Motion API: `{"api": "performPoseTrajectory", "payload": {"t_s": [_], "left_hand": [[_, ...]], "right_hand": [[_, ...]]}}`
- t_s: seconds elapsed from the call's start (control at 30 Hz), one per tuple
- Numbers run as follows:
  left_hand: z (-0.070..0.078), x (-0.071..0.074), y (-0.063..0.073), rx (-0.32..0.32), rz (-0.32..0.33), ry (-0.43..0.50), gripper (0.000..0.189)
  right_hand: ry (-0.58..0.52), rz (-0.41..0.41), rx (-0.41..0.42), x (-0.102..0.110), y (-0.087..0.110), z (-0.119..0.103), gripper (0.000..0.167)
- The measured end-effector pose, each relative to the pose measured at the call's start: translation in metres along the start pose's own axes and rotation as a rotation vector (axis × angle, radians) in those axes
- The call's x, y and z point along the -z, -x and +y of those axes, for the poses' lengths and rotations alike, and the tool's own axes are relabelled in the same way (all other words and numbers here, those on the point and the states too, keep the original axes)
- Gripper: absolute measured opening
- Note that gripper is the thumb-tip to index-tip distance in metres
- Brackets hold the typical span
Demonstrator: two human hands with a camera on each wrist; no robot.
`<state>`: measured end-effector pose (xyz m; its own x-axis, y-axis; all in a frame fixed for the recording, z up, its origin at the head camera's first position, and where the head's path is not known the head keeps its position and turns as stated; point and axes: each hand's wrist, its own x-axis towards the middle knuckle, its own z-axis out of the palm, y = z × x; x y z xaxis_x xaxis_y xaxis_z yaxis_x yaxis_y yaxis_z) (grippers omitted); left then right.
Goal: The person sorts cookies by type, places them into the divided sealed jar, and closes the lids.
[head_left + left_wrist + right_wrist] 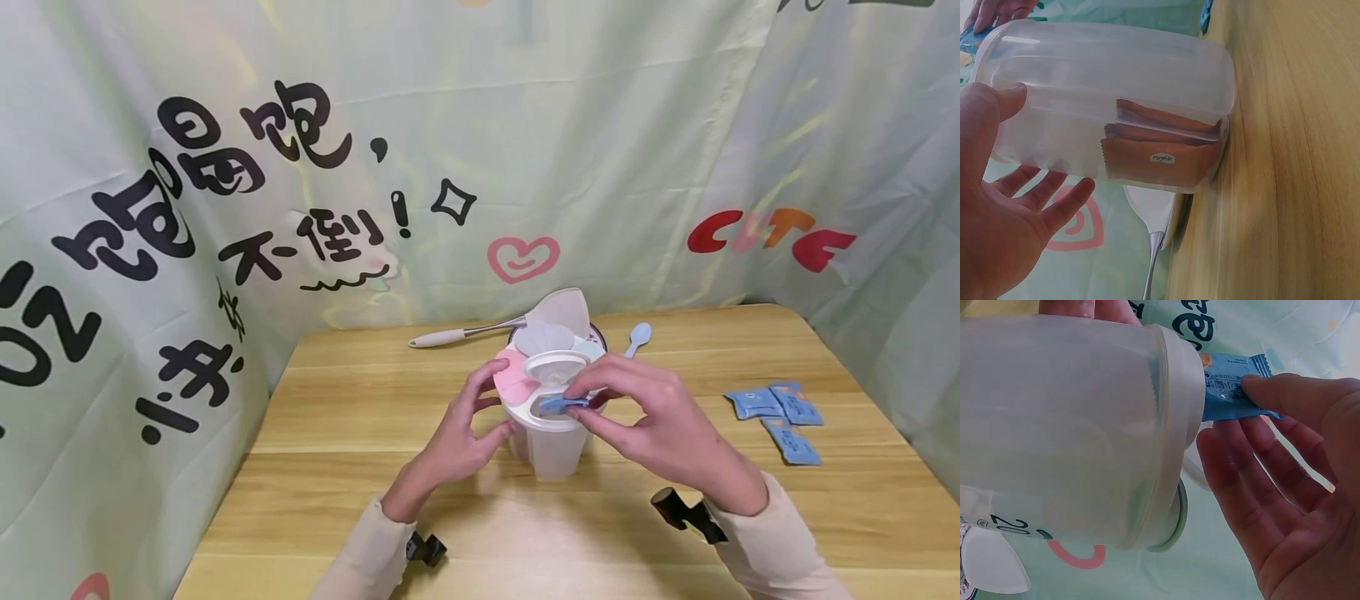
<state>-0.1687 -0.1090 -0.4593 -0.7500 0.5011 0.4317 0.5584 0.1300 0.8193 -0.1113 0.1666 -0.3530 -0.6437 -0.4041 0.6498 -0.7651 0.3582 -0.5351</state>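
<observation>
A translucent divided storage container (556, 454) stands upright on the table, with a pink flap (513, 379) and one raised clear flap (556, 367) on its white lid. My left hand (468, 433) holds it from the left, thumb and fingers spread around its upper part. Between thumb and fingers my right hand (656, 412) pinches a small blue packet (1232, 387), which sits partly inside the uncovered opening. Low in another compartment, brown packets (1160, 159) show through the wall in the left wrist view.
Several blue packets (787, 442) lie on the table at the right. Behind the container are a spatula (442, 337) with a pale blade and a light blue spoon (639, 335). A printed curtain (600, 167) hangs along the table's back edge.
</observation>
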Motion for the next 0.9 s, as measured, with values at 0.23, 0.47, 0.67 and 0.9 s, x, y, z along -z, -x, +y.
{"api": "performPoseTrajectory", "payload": {"t_s": [0.23,0.47,0.67,0.9], "left_hand": [[-0.001,0.000,0.000,-0.005,0.005,-0.004,0.084],[-0.001,-0.001,0.000,-0.007,0.003,0.003,0.083],[-0.001,0.000,0.000,-0.031,0.003,-0.006,0.083],[-0.001,0.000,-0.001,-0.029,0.002,0.001,0.084]], "right_hand": [[0.005,0.002,-0.010,0.000,0.002,-0.001,0.036],[0.011,0.001,-0.023,0.002,0.004,-0.003,0.032],[0.015,0.005,-0.011,0.004,0.006,0.000,0.035],[0.049,0.013,-0.021,0.013,0.011,0.004,0.040]]}}
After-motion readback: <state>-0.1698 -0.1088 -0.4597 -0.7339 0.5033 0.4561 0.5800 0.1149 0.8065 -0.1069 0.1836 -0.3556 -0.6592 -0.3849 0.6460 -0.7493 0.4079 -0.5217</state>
